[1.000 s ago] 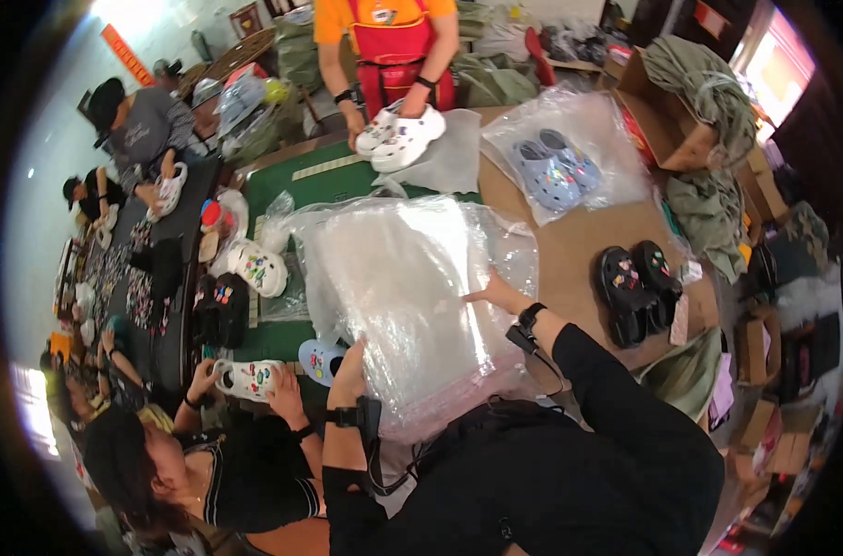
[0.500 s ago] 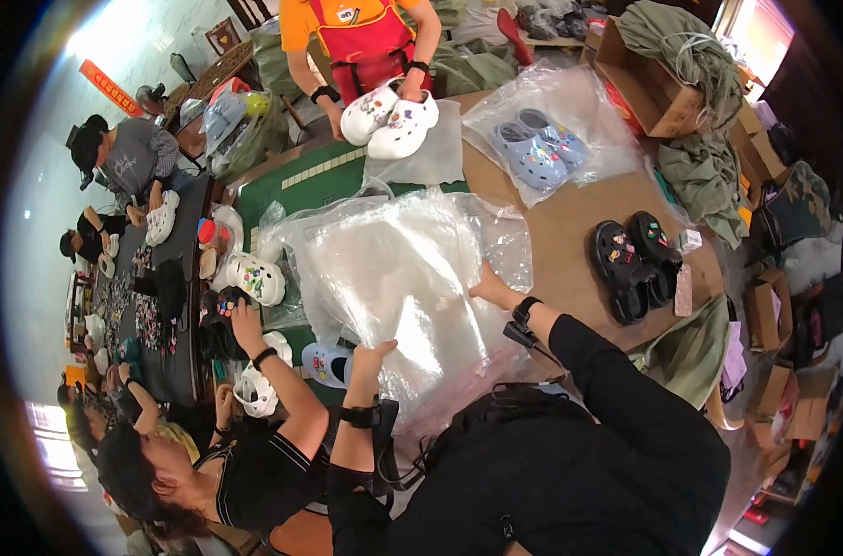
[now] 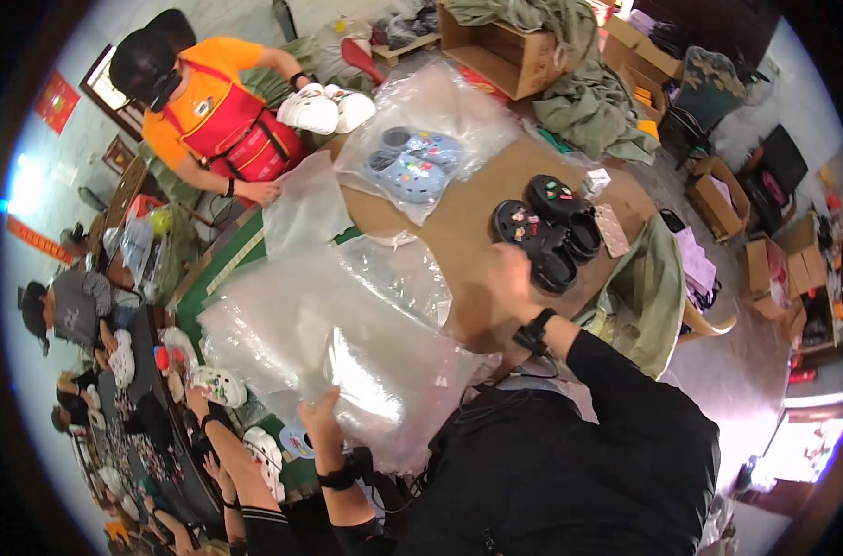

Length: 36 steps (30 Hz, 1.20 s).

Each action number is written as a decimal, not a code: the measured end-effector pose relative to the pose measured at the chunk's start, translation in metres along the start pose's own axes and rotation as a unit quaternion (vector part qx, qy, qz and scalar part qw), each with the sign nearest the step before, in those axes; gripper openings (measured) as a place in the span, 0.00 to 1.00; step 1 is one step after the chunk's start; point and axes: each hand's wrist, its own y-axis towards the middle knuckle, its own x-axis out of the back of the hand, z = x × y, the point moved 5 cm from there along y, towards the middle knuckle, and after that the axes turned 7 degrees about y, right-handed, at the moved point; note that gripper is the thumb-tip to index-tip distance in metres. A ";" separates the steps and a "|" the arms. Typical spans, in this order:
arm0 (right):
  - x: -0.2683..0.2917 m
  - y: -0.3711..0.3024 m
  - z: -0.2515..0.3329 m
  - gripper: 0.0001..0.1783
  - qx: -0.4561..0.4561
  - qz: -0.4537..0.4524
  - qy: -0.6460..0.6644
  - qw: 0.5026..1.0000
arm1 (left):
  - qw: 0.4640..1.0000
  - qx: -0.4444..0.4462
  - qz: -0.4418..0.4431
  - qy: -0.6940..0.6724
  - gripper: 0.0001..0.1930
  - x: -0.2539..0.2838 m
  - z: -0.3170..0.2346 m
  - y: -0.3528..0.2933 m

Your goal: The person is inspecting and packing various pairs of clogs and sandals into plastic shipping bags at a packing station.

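A large clear plastic bag [image 3: 282,315] lies spread out in front of me. My left hand [image 3: 321,419] grips its near edge, thumb on top and fingers closed. My right hand [image 3: 507,278], smeared by motion, is off the bag and close beside a pair of black clogs [image 3: 553,264] with colourful charms. Whether its fingers touch the clogs cannot be made out. Farther off, a pair of light blue clogs [image 3: 412,176] rests in another clear bag [image 3: 481,120].
Across the table, a person in a red apron [image 3: 245,125] holds white clogs [image 3: 324,109] and a plastic sheet [image 3: 301,199]. At left, a co-worker's hand [image 3: 199,403] is by a charm-covered white clog [image 3: 220,385]. An open cardboard box [image 3: 509,56] and green cloth [image 3: 639,296] border the table.
My right hand has let go of the bag and moved to the black clogs. My left hand stays on the bag. The view has turned right; the person opposite now has one hand on a plastic sheet.
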 end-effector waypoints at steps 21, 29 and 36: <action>0.087 0.049 -0.146 0.22 -0.193 -0.117 -0.321 0.920 | 0.996 -0.030 -0.083 -0.009 0.12 0.048 -0.090 -0.030; 0.052 0.046 -0.089 0.16 -0.022 0.075 -0.060 0.995 | 0.992 0.025 -0.120 -0.026 0.16 0.046 -0.127 -0.071; -0.046 -0.035 0.042 0.13 0.140 0.273 0.087 0.948 | 0.991 -0.003 -0.115 -0.072 0.19 0.006 -0.191 -0.094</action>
